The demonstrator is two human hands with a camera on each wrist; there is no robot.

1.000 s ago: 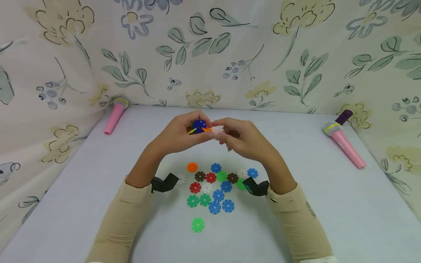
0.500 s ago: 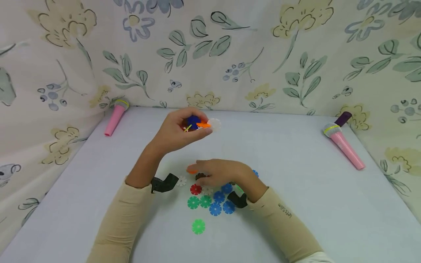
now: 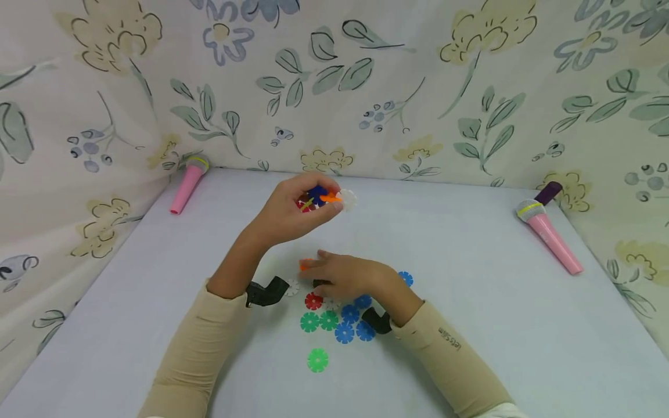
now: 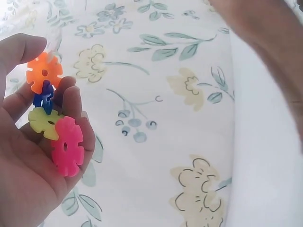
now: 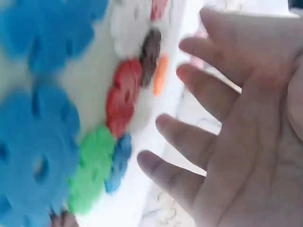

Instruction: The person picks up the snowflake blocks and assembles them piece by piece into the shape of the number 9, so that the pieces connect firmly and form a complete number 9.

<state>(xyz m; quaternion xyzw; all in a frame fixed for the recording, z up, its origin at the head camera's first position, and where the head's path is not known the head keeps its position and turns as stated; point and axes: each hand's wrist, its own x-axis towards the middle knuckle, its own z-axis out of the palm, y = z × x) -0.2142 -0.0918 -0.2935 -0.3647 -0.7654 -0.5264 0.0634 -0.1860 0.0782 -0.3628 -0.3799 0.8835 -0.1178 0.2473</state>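
My left hand (image 3: 284,212) is raised over the table and holds a small chain of interlocked notched plastic discs. In the left wrist view the chain runs from an orange disc (image 4: 34,74) through a blue disc (image 4: 43,99) and a yellow-green disc (image 4: 39,121) to a pink disc (image 4: 75,144). A white disc (image 3: 348,200) sticks out past the fingertips. My right hand (image 3: 355,278) is low over the loose discs, its fingertips at an orange disc (image 3: 304,265). The right wrist view shows those fingers spread, with nothing between them. Brown and red discs lie beneath the hand.
Several blue discs (image 3: 344,332) and green discs (image 3: 309,322) lie nearer me, with a light green disc (image 3: 317,360) in front. Pink toy microphones stand off at left (image 3: 186,188) and right (image 3: 555,244). Flowered cloth (image 3: 334,87) rises behind the table.
My right hand has left the chain and come down to the loose discs, reaching the orange one. The left hand still holds the chain in about the same place.
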